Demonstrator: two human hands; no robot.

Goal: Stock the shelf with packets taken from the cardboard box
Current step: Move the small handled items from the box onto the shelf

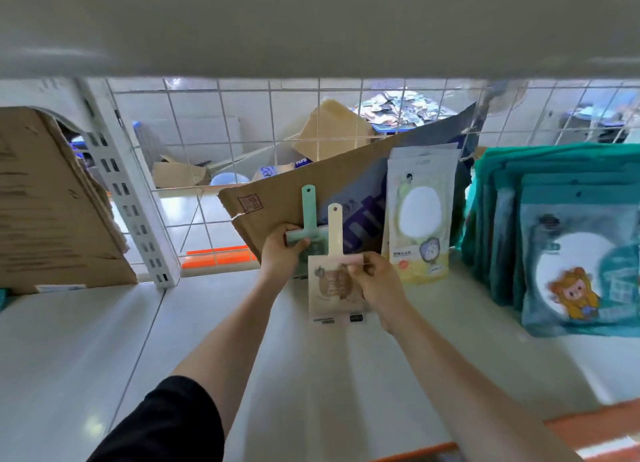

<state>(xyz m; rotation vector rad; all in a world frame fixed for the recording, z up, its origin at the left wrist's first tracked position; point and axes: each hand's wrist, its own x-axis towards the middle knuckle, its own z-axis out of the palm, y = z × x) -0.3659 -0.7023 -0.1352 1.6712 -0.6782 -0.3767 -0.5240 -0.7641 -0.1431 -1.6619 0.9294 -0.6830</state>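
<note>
Pinching cream packet (332,288) over shelf (242,340), right hand (379,288); left hand (282,254) grips green packet (308,209).

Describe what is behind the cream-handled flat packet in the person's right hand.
A mint-green-handled packet, gripped by the left hand; the cream-handled packet covers part of it. Behind both leans a brown cardboard sheet.

Mint-green packet (307,219); cream-pink packet (334,288), brown animal print; teal packets (575,254), orange cartoon figure; white shelf (104,340).

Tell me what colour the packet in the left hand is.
The packet in the left hand is mint green; head view.
</note>
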